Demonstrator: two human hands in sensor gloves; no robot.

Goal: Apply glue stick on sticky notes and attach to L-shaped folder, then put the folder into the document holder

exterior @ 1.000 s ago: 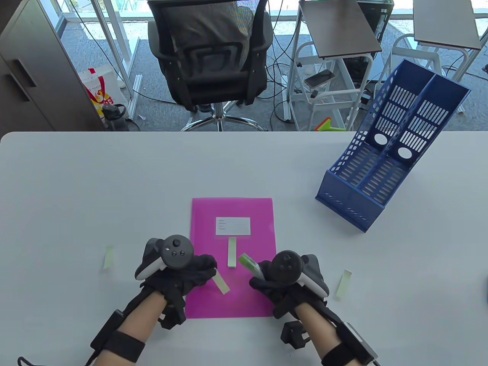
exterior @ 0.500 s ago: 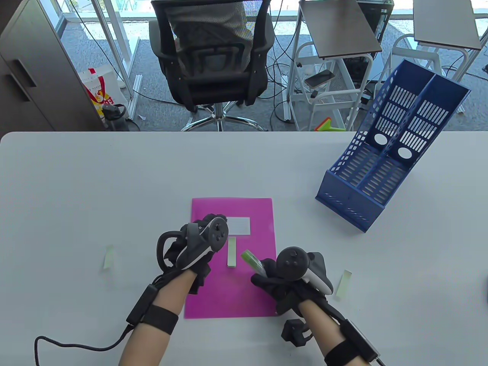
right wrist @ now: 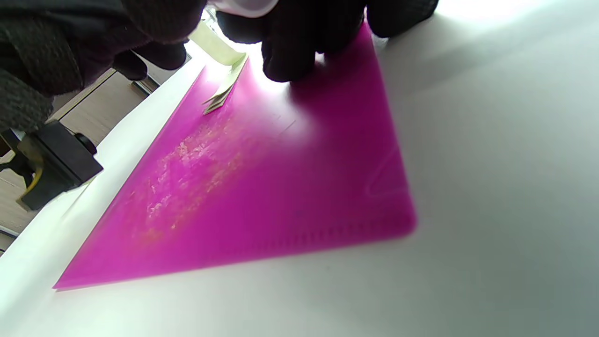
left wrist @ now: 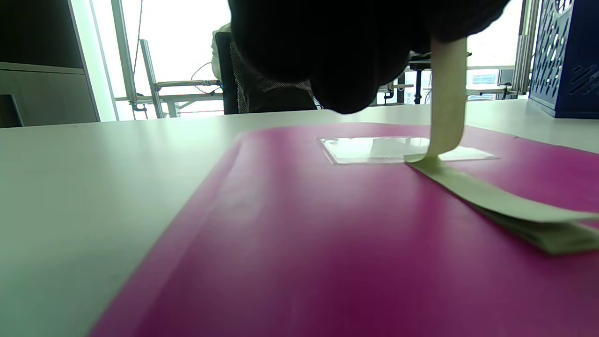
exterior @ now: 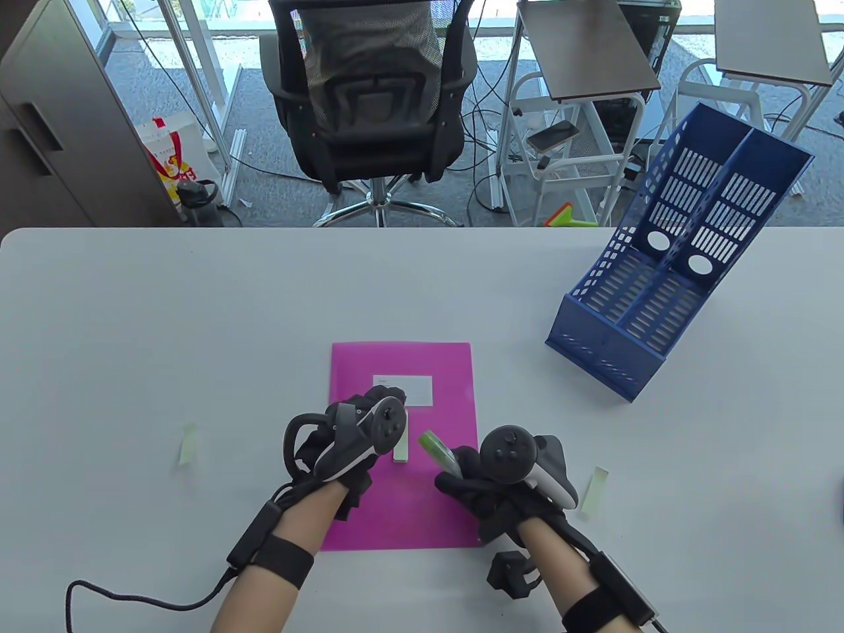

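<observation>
A magenta L-shaped folder (exterior: 428, 514) lies flat near the table's front edge, with a white label (exterior: 415, 390) on it. My left hand (exterior: 386, 401) is over the folder just below the label. It pinches a pale green sticky note (left wrist: 447, 93) that hangs down. The note's lower end touches a small stack of notes (left wrist: 510, 208) lying on the folder. At the folder's right side, my right hand (exterior: 465, 478) grips a green glue stick (exterior: 434, 447) that points up and left. A dried glue smear (right wrist: 187, 173) marks the folder.
A blue two-slot document holder (exterior: 659, 290) stands at the right rear of the table. Loose sticky notes lie left (exterior: 188, 445) and right (exterior: 593, 491) of the folder. A black block (exterior: 509, 575) sits by my right wrist. An office chair (exterior: 369, 99) stands behind the table.
My left hand carried its sticky note from the folder's lower left up to the notes under the label, then eased back slightly. The right hand with the glue stick barely moved.
</observation>
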